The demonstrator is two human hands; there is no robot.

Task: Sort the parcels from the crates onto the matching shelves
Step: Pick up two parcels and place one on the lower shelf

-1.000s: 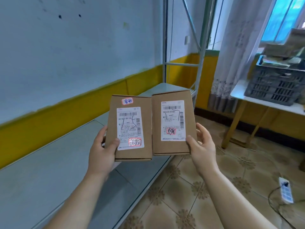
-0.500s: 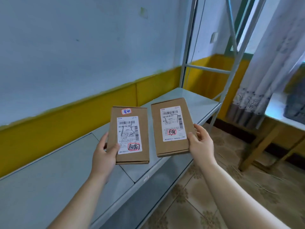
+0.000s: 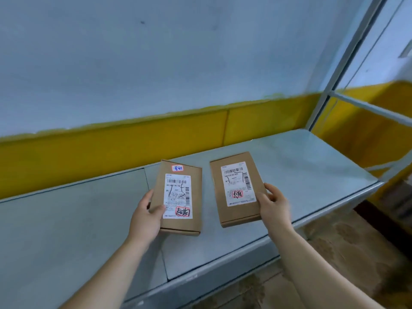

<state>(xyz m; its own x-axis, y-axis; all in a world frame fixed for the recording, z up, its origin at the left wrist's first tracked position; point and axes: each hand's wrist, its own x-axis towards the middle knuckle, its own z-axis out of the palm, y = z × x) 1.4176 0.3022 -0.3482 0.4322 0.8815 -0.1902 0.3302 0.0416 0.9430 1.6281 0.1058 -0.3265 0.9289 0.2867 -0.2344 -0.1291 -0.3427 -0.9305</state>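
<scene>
**Two flat parcels over a shelf board**

1. Flat brown cardboard parcel with a blue-inked top sticker [image 3: 181, 197]. Closed, label face up. The left hand [image 3: 145, 217] grips its near left corner, thumb on the face. White shipping label with a barcode and black pen strokes, and a red-bordered sticker at the label's near right corner.

2. Flat brown cardboard parcel with a single red-bordered sticker [image 3: 237, 189]. Closed, face up, far end leaning left. The right hand [image 3: 274, 204] holds its right edge. It lies between the hands, apart from item 1.

3. Grey metal shelf board [image 3: 289, 166]. It lies beneath both hands. Contact with the parcels cannot be told.
</scene>
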